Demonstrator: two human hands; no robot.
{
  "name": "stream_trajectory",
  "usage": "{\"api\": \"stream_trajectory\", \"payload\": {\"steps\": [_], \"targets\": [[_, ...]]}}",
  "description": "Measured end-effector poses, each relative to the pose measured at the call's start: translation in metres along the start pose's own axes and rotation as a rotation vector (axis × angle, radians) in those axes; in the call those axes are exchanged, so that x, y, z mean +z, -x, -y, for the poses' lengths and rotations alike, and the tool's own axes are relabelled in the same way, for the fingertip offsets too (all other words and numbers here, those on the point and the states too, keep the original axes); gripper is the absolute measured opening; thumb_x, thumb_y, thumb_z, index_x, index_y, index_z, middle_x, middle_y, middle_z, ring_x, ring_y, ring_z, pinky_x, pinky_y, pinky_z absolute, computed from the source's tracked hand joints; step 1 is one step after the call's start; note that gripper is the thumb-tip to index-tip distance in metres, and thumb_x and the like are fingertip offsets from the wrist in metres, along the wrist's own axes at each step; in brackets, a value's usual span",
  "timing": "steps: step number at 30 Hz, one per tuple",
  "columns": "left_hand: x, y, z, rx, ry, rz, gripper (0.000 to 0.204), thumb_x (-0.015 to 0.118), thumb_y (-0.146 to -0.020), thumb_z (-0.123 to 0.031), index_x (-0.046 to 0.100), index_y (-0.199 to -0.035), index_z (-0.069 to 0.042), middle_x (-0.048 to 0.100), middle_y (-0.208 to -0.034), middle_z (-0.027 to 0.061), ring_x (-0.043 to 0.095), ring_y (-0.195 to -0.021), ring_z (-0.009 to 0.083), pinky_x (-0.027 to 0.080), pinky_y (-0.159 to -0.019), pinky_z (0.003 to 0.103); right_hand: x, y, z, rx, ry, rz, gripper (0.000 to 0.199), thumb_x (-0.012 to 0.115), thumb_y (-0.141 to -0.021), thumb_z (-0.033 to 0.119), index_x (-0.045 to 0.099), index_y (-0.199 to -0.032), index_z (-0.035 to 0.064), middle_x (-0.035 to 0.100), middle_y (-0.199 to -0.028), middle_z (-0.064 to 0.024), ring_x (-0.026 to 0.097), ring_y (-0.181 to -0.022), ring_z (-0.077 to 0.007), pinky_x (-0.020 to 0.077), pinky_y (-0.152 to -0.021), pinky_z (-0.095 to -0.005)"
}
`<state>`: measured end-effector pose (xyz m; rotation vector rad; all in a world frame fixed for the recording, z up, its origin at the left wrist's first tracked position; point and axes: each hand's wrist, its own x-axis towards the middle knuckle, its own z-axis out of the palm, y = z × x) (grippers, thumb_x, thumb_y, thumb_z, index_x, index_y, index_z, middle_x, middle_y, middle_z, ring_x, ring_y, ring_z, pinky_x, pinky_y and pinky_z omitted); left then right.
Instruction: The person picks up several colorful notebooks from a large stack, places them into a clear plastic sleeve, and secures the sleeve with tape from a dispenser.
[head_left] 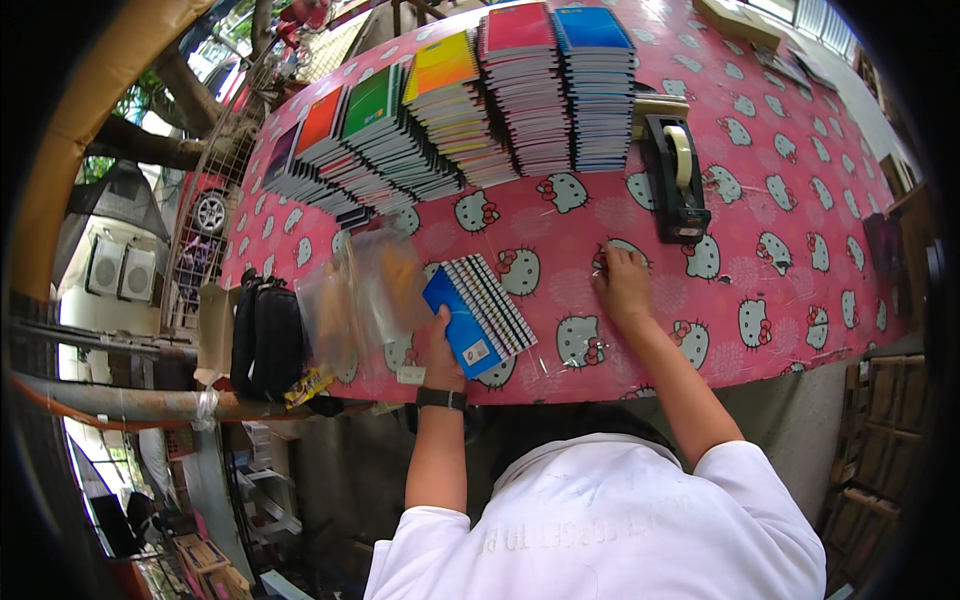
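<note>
My left hand (441, 352) grips the lower end of a small stack of spiral notebooks with a blue cover (478, 315), which lies tilted on the pink cat-print tablecloth (790, 215). My right hand (622, 283) rests on the cloth to the right of the stack, fingers curled down on the surface with nothing visible in them. A black tape dispenser (676, 178) stands just beyond my right hand.
Rows of stacked notebooks (480, 110) with coloured covers line the far side of the table. Clear plastic sleeves (360, 295) lie left of the blue stack. A black bag (267, 338) hangs at the table's left edge. A cardboard box (737, 20) sits far right.
</note>
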<state>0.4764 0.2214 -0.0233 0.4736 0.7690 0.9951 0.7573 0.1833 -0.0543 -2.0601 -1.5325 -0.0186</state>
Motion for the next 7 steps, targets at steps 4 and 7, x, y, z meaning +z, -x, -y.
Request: {"api": "stream_trajectory", "payload": {"steps": [4, 7], "targets": [[0.003, -0.028, 0.001, -0.124, -0.312, -0.128, 0.059, 0.069, -0.078, -0.037, 0.047, -0.120, -0.001, 0.058, -0.110, 0.0120, 0.058, -0.097, 0.0246, 0.048, -0.086, 0.037, 0.007, 0.006, -0.002, -0.100, -0.024, 0.045, 0.043, 0.064, -0.070, 0.012, 0.053, -0.112, 0.0093, 0.060, -0.092, -0.0044, 0.053, -0.091, -0.0233, 0.0432, -0.076, -0.0376], [-0.003, -0.039, 0.006, -0.127, -0.605, -0.216, 0.062, 0.073, -0.075, -0.037, 0.047, -0.119, -0.001, 0.058, -0.107, 0.0087, 0.057, -0.093, 0.0219, 0.047, -0.084, 0.033, 0.019, 0.009, -0.007, -0.189, -0.019, 0.057, 0.051, 0.066, -0.069, 0.011, 0.049, -0.116, 0.0125, 0.061, -0.093, -0.0042, 0.053, -0.092, -0.0231, 0.0413, -0.079, -0.0374]]}}
